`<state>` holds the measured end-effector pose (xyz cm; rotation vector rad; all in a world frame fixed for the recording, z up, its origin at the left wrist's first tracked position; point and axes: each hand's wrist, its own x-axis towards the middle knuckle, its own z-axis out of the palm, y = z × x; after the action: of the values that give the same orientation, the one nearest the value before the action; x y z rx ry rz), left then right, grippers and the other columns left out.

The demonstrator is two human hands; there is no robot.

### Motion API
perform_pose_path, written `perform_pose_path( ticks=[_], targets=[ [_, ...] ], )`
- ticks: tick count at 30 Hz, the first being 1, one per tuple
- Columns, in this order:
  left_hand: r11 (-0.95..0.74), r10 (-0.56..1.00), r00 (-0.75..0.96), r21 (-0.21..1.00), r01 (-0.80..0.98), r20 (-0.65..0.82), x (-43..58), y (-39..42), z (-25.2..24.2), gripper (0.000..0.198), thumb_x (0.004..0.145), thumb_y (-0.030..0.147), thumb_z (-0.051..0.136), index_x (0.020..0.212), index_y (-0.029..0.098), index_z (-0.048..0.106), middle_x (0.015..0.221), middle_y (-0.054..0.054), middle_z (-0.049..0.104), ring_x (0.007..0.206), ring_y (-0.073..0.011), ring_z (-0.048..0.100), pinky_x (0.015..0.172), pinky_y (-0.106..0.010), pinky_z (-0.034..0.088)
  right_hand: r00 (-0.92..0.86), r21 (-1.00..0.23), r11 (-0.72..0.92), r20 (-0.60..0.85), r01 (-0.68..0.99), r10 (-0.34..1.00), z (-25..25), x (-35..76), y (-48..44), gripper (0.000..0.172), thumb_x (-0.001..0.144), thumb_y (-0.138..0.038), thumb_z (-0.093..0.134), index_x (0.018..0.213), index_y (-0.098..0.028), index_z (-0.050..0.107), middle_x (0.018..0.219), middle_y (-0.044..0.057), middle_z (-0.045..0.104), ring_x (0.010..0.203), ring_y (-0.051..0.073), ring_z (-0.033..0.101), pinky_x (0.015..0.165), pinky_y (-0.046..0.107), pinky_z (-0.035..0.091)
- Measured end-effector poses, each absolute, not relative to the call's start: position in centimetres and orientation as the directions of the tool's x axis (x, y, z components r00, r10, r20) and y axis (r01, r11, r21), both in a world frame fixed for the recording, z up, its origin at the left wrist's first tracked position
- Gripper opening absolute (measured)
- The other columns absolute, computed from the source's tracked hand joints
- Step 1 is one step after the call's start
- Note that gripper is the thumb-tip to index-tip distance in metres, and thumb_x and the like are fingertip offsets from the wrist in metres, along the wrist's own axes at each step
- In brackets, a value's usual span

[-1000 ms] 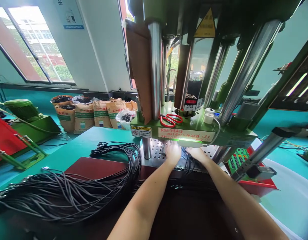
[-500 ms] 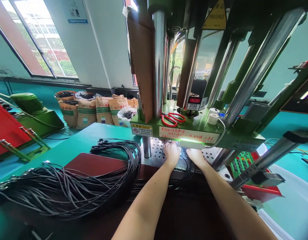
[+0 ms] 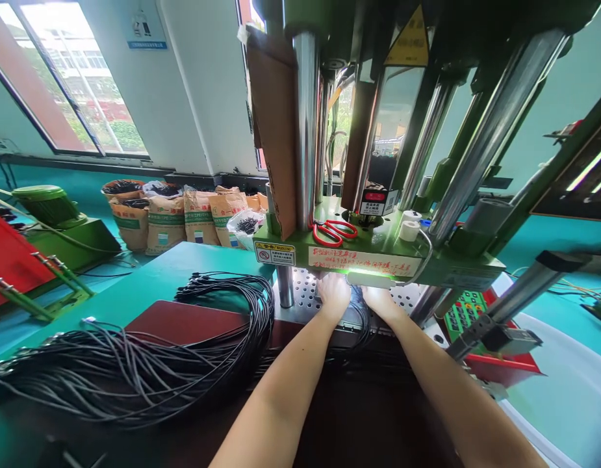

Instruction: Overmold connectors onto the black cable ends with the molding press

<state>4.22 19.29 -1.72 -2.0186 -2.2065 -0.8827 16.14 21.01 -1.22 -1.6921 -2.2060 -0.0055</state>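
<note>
Both my hands reach under the green plate (image 3: 378,250) of a vertical press with chrome columns. My left hand (image 3: 333,294) lies on the perforated metal bed (image 3: 305,296), its fingertips hidden beneath the plate. Beside it my right hand (image 3: 382,301) also points inward, fingers hidden under a lit strip. Between the two hands sits a dark block (image 3: 355,316) with black cables (image 3: 363,325) looping out of it toward me. Whether either hand grips anything cannot be seen.
A big bundle of black cables (image 3: 134,370) lies on the green table at left, partly over a dark red board (image 3: 183,322). Red scissors (image 3: 335,231) and white tape rolls (image 3: 408,229) sit on the plate. Sacks (image 3: 183,221) stand behind. A button panel (image 3: 468,309) is at right.
My hands stay under the plate with hardly any shift; only the camera view has tilted slightly.
</note>
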Motion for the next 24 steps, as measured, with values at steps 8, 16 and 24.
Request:
perform_pose_path(
  ticks=[8,16,24],
  targets=[
    [-0.200,0.914,0.054,0.329,0.923,0.402,4.6,19.1,-1.7,0.022,0.076,0.021,0.050,0.090,0.016,0.065,0.089,-0.010,0.062,0.097,-0.0244,0.048,0.083,-0.037,0.036,-0.318,-0.134,0.356,0.244,0.925,0.916,-0.2,15.5,19.7,0.017,0.083,-0.014,0.052,0.098,-0.015,0.060,0.106,0.007,0.060,0.094,0.019,0.056,0.084,0.038,0.042],
    [-0.210,0.915,0.056,0.355,0.911,0.400,4.6,20.0,-2.7,0.023,0.075,0.015,0.046,0.088,0.014,0.065,0.080,-0.011,0.063,0.092,-0.0230,0.049,0.081,-0.036,0.037,-0.373,-0.098,0.405,0.244,0.909,0.895,-0.5,14.6,19.9,0.031,0.082,-0.009,0.038,0.101,-0.018,0.060,0.098,0.009,0.064,0.093,0.022,0.057,0.084,0.031,0.040],
    [-0.224,0.921,0.066,0.384,0.896,0.384,4.7,20.7,-2.4,0.027,0.081,0.018,0.041,0.090,0.013,0.066,0.081,-0.012,0.064,0.087,-0.0225,0.053,0.078,-0.036,0.039,-0.369,-0.077,0.400,0.259,0.913,0.893,-1.3,14.5,20.4,0.031,0.084,-0.010,0.034,0.099,-0.017,0.061,0.096,0.009,0.065,0.094,0.022,0.057,0.086,0.032,0.038]
  ],
)
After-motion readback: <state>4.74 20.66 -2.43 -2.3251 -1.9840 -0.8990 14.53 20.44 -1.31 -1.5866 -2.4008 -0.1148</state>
